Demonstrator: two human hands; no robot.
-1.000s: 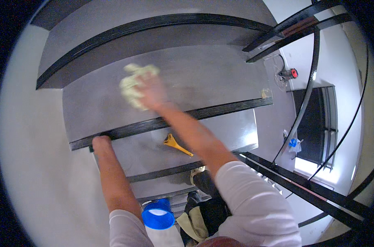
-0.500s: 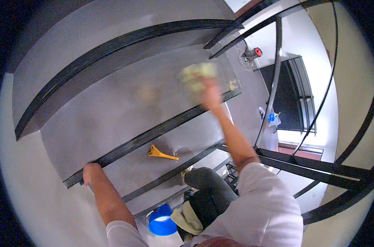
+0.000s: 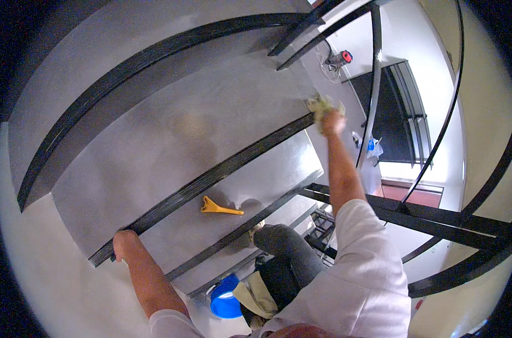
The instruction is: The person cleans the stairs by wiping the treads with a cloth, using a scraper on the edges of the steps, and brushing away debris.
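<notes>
My left hand (image 3: 125, 243) is closed over the left end of the dark ridged stair nosing (image 3: 211, 177). My right hand (image 3: 332, 124) holds a blurred pale yellow-green cloth (image 3: 319, 104) at the right end of the grey step (image 3: 132, 158), on that same nosing. On the step below, between my arms, a yellow plastic scraper (image 3: 222, 207) lies flat.
A black metal railing (image 3: 436, 219) runs along the right, with a curved nosing (image 3: 171, 42) above. A blue bucket (image 3: 225, 304) stands below, beside my bent legs (image 3: 287, 248). Beyond the railing are a red-topped vacuum (image 3: 340, 59) with cable and a plastic bag (image 3: 374, 147).
My right hand has swept the cloth from the middle of the step rightward to its end. My left hand stays on the edge while the view has shifted and turned.
</notes>
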